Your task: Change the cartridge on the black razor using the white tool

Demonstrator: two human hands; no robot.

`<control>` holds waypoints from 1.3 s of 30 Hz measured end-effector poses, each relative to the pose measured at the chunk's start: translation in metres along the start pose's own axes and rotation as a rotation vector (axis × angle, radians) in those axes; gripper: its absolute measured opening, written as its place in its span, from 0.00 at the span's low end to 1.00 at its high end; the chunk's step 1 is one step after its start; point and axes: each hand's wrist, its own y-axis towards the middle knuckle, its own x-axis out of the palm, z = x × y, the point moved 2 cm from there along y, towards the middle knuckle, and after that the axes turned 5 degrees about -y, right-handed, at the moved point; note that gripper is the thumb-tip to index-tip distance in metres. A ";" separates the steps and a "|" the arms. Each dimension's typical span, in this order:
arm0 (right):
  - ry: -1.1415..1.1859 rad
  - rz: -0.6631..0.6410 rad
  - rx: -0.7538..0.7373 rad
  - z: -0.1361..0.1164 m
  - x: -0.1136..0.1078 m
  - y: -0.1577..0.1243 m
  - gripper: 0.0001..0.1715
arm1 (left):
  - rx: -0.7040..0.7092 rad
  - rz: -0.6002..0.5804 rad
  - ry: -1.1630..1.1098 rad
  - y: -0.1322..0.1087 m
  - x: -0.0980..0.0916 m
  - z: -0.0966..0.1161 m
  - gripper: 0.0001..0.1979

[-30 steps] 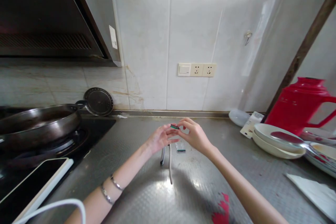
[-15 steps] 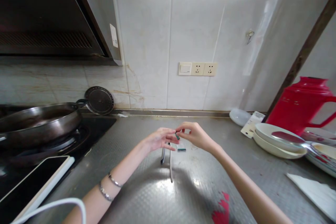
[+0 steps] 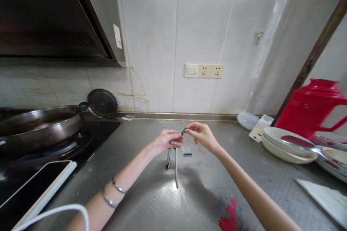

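A person's two bare hands met at a small green piece (image 3: 183, 131), raised above a metal counter (image 3: 141, 202); bearings here run from that piece, with the tiled wall (image 3: 151, 43) at 12 o'clock. The right hand (image 3: 203, 136), at 3 o'clock, pinched its upper end between thumb and fingertips. The left hand (image 3: 164, 141), between 8 and 9 o'clock, brought its fingertips to the lower end; whether they gripped or merely braced it could not be told. The two-sided hold appeared meant to steady so slight an object, and the height seemingly gave the fingers room around it.

A clear packet (image 3: 186, 149) lay below at 6 o'clock, perhaps placed for easy reach, a dark green strip (image 3: 187, 154) along its near edge. A glossy dark rod (image 3: 168, 160) at 7 o'clock and a matte, pale, faintly curved one beside it ran up beneath the left hand, their far ends hidden.

At 9 o'clock, a round metal pan (image 3: 51, 124) stood on a black, smooth-topped hob (image 3: 108, 130). Between 9 and 10, a dark disc (image 3: 102, 103) ringed with small marks leaned on the wall, probably to save space. At 3 o'clock, a shiny red jug (image 3: 311, 110) rose behind stacked pale dishes (image 3: 273, 148). The counter's grey surface showed a fine embossed grain and, at 5 o'clock, a ragged red patch (image 3: 228, 220).
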 end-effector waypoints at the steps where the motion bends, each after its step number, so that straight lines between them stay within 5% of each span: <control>1: 0.036 0.023 0.013 0.001 0.002 0.000 0.17 | 0.014 0.010 -0.002 0.001 0.000 -0.001 0.12; 8: 0.109 0.076 0.049 0.007 0.008 0.000 0.17 | 0.135 0.066 0.093 0.004 -0.005 0.001 0.11; 15: -0.200 0.042 -0.105 0.007 0.002 -0.002 0.17 | 0.175 0.106 0.294 0.000 -0.010 0.011 0.09; 26: -0.485 -0.045 -0.407 0.012 -0.003 -0.001 0.09 | 0.100 0.044 0.278 0.000 -0.016 0.009 0.10; 32: -0.473 -0.070 -0.269 0.033 -0.014 0.002 0.11 | 0.103 0.069 0.288 0.002 -0.021 0.008 0.13; 39: -0.494 -0.296 -0.112 0.071 -0.015 -0.002 0.12 | 0.083 0.130 0.350 0.003 -0.023 0.010 0.13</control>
